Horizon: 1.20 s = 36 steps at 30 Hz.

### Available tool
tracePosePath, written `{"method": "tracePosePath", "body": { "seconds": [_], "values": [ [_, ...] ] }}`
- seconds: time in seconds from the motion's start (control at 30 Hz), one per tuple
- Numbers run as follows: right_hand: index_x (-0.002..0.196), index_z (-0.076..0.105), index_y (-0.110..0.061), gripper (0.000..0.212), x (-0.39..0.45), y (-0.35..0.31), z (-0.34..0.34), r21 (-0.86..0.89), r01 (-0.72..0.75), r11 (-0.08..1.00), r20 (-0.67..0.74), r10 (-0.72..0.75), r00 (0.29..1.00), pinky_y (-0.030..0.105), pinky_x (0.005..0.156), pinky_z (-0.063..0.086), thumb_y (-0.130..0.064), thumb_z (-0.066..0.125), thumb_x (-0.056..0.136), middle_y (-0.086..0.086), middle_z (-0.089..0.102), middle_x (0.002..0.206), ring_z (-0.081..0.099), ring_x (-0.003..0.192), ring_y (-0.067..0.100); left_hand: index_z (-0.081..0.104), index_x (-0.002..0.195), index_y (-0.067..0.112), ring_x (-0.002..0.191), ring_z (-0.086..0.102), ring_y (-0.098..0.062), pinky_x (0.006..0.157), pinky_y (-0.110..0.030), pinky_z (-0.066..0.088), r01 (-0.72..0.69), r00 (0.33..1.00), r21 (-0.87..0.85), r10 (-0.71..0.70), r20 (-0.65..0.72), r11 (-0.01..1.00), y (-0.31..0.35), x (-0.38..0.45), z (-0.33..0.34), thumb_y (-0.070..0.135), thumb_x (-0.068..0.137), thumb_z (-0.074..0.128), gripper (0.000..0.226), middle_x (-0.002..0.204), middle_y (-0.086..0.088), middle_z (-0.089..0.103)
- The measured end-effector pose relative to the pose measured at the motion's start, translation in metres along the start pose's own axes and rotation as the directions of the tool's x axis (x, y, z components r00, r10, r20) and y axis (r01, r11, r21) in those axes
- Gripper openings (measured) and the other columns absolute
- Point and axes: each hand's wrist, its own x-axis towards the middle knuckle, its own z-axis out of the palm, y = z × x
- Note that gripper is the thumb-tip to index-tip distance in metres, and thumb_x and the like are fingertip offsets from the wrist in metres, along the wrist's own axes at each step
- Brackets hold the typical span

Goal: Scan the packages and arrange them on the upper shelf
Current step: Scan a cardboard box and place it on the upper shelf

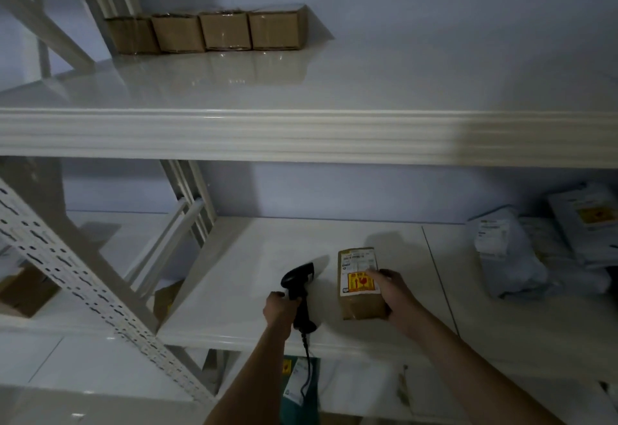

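The upper shelf [334, 90] carries four brown boxes [207, 31] in a row at its far left. On the lower shelf [261, 257], grey mailer bags [535, 250] lie far right. The right hand [396, 294] grips a labelled brown package [359, 286] resting there; just left, the left hand [279, 309] holds a black scanner [299, 286]

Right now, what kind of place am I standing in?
Probably a parcel storeroom or small warehouse: white metal shelving, a row of cardboard boxes on the upper shelf, grey mailer bags, and a barcode scanner in your left hand.
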Motion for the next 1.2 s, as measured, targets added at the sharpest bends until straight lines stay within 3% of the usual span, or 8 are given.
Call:
{"method": "tracePosePath", "body": {
  "seconds": [0.23, 0.33, 0.43, 0.53, 0.67, 0.8, 1.0, 1.2],
  "values": [
    [0.119, 0.053, -0.027, 0.029, -0.032, -0.028, -0.009, -0.034, 0.156, 0.987, -0.069, -0.158, 0.985, 0.055, 0.085, 0.059, -0.032, 0.067, 0.094, 0.008, 0.069, 0.113, 0.071, 0.091, 0.028, 0.056, 0.124, 0.013, 0.114, 0.053, -0.035, 0.097, -0.037, 0.045, -0.131, 0.978, 0.119, 0.148, -0.148, 0.984, 0.033, -0.029, -0.022, 0.025, 0.087, 0.062, 0.039, 0.127, -0.018, 0.052],
    [0.122, 0.052, -0.029, 0.032, -0.048, -0.045, -0.009, -0.052, 0.190, 0.980, -0.062, -0.193, 0.979, 0.056, 0.087, 0.058, -0.035, 0.066, 0.094, 0.006, 0.069, 0.112, 0.071, 0.094, 0.027, 0.064, 0.121, 0.017, 0.101, 0.065, -0.025, 0.092, -0.039, 0.054, -0.394, 0.913, -0.075, 0.400, 0.077, 0.916, 0.066, -0.071, -0.038, 0.031, 0.087, 0.068, 0.037, 0.120, -0.010, 0.066],
    [0.126, 0.053, -0.030, 0.036, -0.068, -0.059, -0.006, -0.048, 0.241, 0.969, -0.014, -0.241, 0.970, 0.054, 0.086, 0.059, -0.037, 0.066, 0.093, 0.004, 0.069, 0.113, 0.071, 0.097, 0.026, 0.058, 0.132, 0.027, 0.108, 0.062, -0.010, 0.091, -0.026, 0.052, -0.561, 0.732, -0.106, 0.552, 0.400, 0.821, 0.092, -0.139, -0.054, 0.051, 0.088, 0.063, 0.050, 0.124, 0.010, 0.063],
    [0.127, 0.055, -0.026, 0.042, -0.089, -0.073, -0.004, -0.079, 0.268, 0.960, 0.029, -0.266, 0.963, 0.053, 0.080, 0.061, -0.044, 0.065, 0.091, 0.006, 0.071, 0.113, 0.074, 0.095, 0.027, 0.059, 0.131, 0.031, 0.104, 0.065, -0.002, 0.091, -0.027, 0.054, -0.686, 0.610, -0.091, 0.638, 0.470, 0.722, 0.101, -0.180, -0.060, 0.047, 0.087, 0.066, 0.048, 0.122, 0.017, 0.065],
    [0.129, 0.055, -0.028, 0.071, -0.124, -0.094, -0.008, -0.270, 0.373, 0.888, 0.214, -0.323, 0.922, 0.046, 0.092, 0.059, -0.073, 0.063, 0.074, -0.001, 0.073, 0.115, 0.073, 0.100, 0.019, 0.064, 0.124, 0.031, 0.092, 0.069, 0.001, 0.081, -0.024, 0.056, -0.712, 0.653, -0.063, 0.693, 0.307, 0.699, 0.109, -0.204, -0.075, 0.039, 0.085, 0.072, 0.042, 0.114, 0.016, 0.070],
    [0.128, 0.064, -0.036, 0.049, -0.176, -0.118, -0.011, -0.477, 0.553, 0.683, 0.419, -0.377, 0.826, 0.035, 0.106, 0.048, -0.061, 0.065, 0.086, -0.017, 0.070, 0.119, 0.065, 0.111, 0.004, 0.065, 0.119, 0.034, 0.087, 0.068, 0.003, 0.077, -0.019, 0.054, -0.762, 0.623, 0.011, 0.728, 0.286, 0.648, 0.119, -0.227, -0.101, 0.043, 0.084, 0.071, 0.036, 0.108, 0.018, 0.069],
    [0.072, 0.057, -0.017, 0.057, -0.246, -0.154, 0.003, -0.680, 0.581, 0.447, 0.420, -0.412, 0.809, 0.028, 0.061, 0.035, -0.071, 0.049, 0.088, -0.005, 0.050, 0.067, 0.048, 0.063, 0.011, 0.072, 0.109, 0.031, 0.084, 0.071, -0.005, 0.086, -0.034, 0.057, -0.807, 0.588, 0.129, 0.767, 0.258, 0.576, 0.139, -0.269, -0.151, 0.054, 0.082, 0.068, 0.036, 0.097, 0.011, 0.073],
    [0.066, 0.057, -0.011, 0.081, -0.277, -0.178, 0.018, -0.687, 0.597, 0.414, 0.402, -0.468, 0.787, 0.035, 0.074, 0.050, -0.091, 0.047, 0.066, 0.002, 0.052, 0.059, 0.055, 0.060, 0.019, 0.070, 0.072, 0.020, 0.061, 0.063, -0.011, 0.065, -0.032, 0.048, -0.827, 0.553, 0.271, 0.799, 0.236, 0.492, 0.163, -0.311, -0.188, 0.054, 0.085, 0.063, 0.038, 0.061, 0.005, 0.066]
  ]
}}
